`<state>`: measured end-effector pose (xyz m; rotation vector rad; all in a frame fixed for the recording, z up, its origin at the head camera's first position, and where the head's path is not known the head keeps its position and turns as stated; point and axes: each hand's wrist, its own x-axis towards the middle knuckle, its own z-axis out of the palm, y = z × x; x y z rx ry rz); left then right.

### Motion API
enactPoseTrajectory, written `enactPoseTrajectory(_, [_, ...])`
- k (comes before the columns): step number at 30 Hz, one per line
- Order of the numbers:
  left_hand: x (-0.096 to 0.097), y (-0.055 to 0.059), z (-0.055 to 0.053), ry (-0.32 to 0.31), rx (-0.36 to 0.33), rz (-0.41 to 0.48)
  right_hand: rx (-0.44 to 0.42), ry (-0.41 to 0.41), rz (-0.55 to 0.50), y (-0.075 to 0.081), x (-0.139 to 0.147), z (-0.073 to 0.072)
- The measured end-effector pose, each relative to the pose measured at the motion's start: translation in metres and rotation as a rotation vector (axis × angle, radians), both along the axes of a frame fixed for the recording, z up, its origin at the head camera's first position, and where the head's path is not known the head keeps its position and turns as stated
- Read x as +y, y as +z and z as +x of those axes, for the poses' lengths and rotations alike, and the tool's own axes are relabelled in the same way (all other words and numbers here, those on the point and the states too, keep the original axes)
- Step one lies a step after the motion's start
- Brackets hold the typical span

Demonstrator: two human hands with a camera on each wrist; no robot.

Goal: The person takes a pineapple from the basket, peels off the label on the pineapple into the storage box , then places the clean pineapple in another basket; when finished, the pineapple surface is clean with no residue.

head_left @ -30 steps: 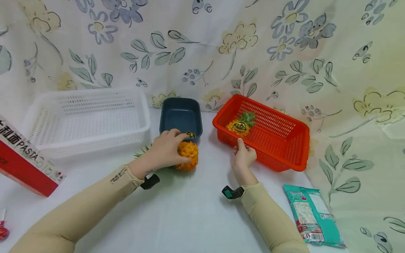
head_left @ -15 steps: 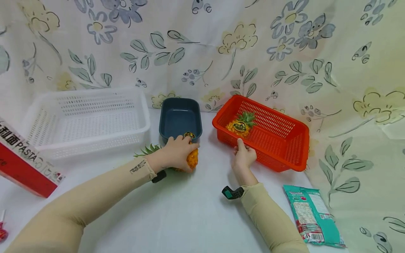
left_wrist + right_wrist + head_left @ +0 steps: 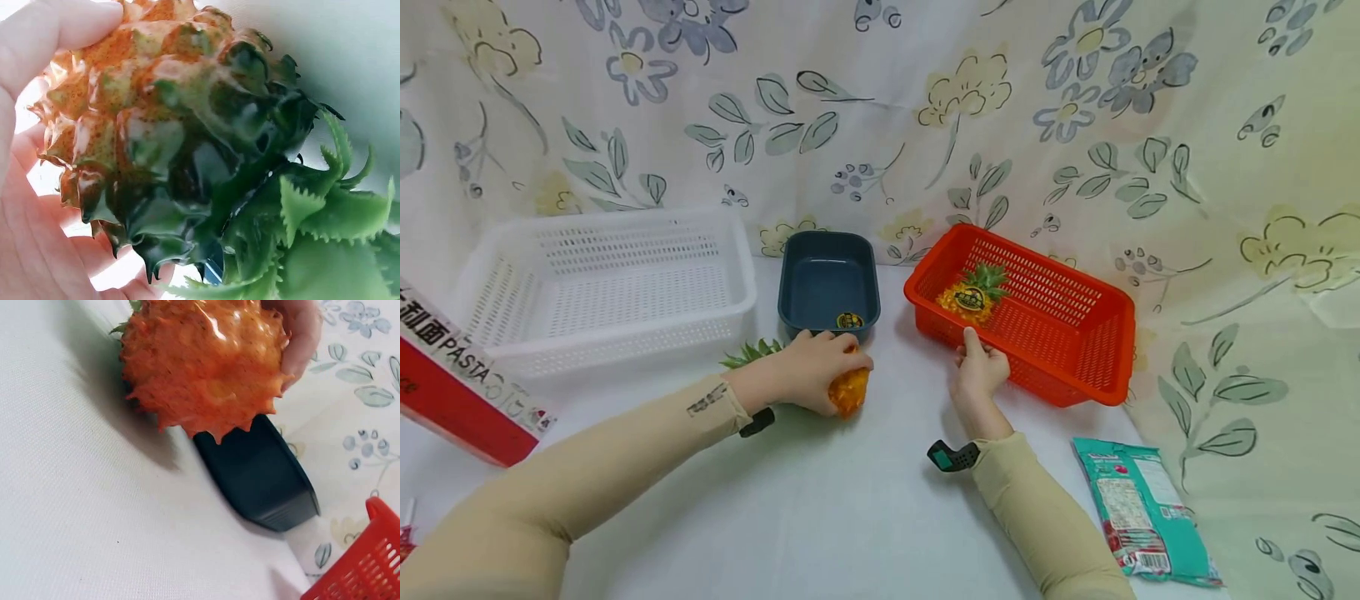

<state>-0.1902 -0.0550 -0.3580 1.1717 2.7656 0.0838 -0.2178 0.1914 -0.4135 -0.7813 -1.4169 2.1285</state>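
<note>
My left hand (image 3: 816, 367) grips a small orange pineapple (image 3: 850, 390) that lies on the white table, its green leaves (image 3: 751, 353) pointing left. The left wrist view shows the fruit (image 3: 156, 125) close up in my palm. In the right wrist view the pineapple (image 3: 206, 369) sits in front of the dark blue tub (image 3: 256, 475). My right hand (image 3: 981, 371) holds the near wall of the red basket (image 3: 1075, 333), thumb up on it and fingers curled. A second pineapple (image 3: 972, 296) lies inside that basket.
The dark blue tub (image 3: 829, 283) stands just behind my left hand. A white basket (image 3: 602, 283) is at the back left, a red pasta box (image 3: 452, 375) at the left edge, and a teal packet (image 3: 1138, 508) at the front right. Flowered cloth hangs behind.
My left hand has closed further over the pineapple and turned it, so less orange shows and the leaves stick out to the left. The right hand has stayed on the basket.
</note>
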Motion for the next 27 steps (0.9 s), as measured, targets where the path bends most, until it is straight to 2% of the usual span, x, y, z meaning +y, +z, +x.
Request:
enactPoseTrajectory(5, [-0.013,0.0,0.005,-0.098,-0.018,-0.005,0.007,0.004,-0.006,-0.001,0.0,0.0])
enactPoseTrajectory(9, [-0.028,0.0,0.006,-0.187,-0.031,0.027,0.006,0.008,0.0,-0.002,-0.001,0.0])
enactPoseTrajectory(16, [-0.052,-0.002,0.013,-0.276,-0.036,0.058,0.0,0.012,0.005,-0.001,-0.002,0.002])
enactPoseTrajectory(19, [-0.06,-0.002,0.019,-0.332,-0.019,0.059,-0.002,0.014,0.018,0.0,-0.001,0.002])
enactPoseTrajectory(23, [-0.067,-0.001,0.027,-0.414,0.039,0.047,-0.014,0.011,0.025,0.002,-0.001,0.002])
enactPoseTrajectory(27, [-0.071,0.002,0.032,-0.445,0.069,0.043,-0.039,0.009,0.024,0.003,0.0,0.001])
